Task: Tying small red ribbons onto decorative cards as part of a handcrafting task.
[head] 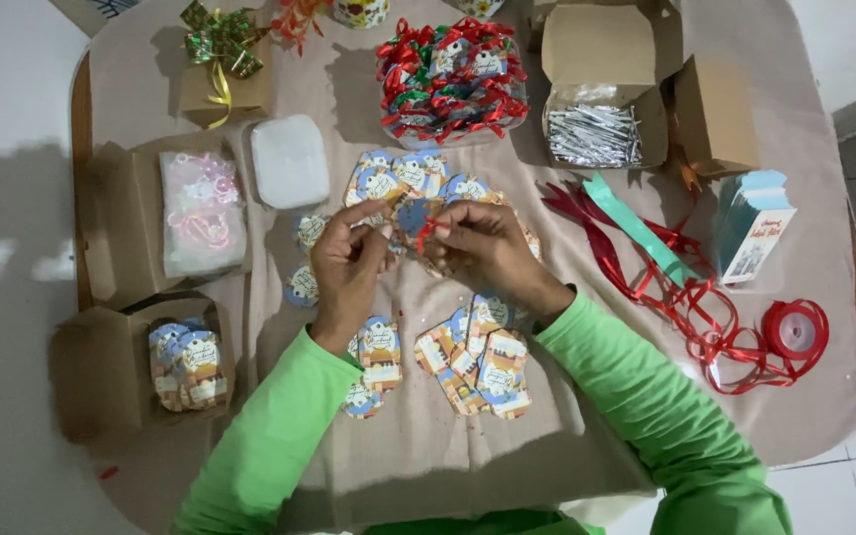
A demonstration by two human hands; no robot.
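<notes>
At the far left, an open brown box (pixel 111 367) of stacked paper tags sits close to the table's left edge, and above it another open box (pixel 116 233) holds a clear bag of pink loops, with a white plastic lid (pixel 289 160) just beside it; little bare cloth is left on that side. The tablecloth (pixel 418 446) is open only near the person, below the loose tags (pixel 478 362) that lie between the green-sleeved forearms. The left hand (pixel 347 260) has its fingers drawn narrow, thumb and forefinger pinched on a small round paper tag (pixel 410 220) held just above the cloth. The right hand (pixel 487 248) meets it from the other side, fingertips closed tight on a short red ribbon (pixel 426 233) at the tag's edge, so tag and ribbon sit directly between the two sets of fingertips. More tags fan out just behind the hands. Further right, a box of silver twist ties (pixel 594 134) stands near the table's far edge, loose red ribbon (pixel 686 297) curls across the cloth, and a ribbon spool (pixel 795 329) lies close to the right rim.
</notes>
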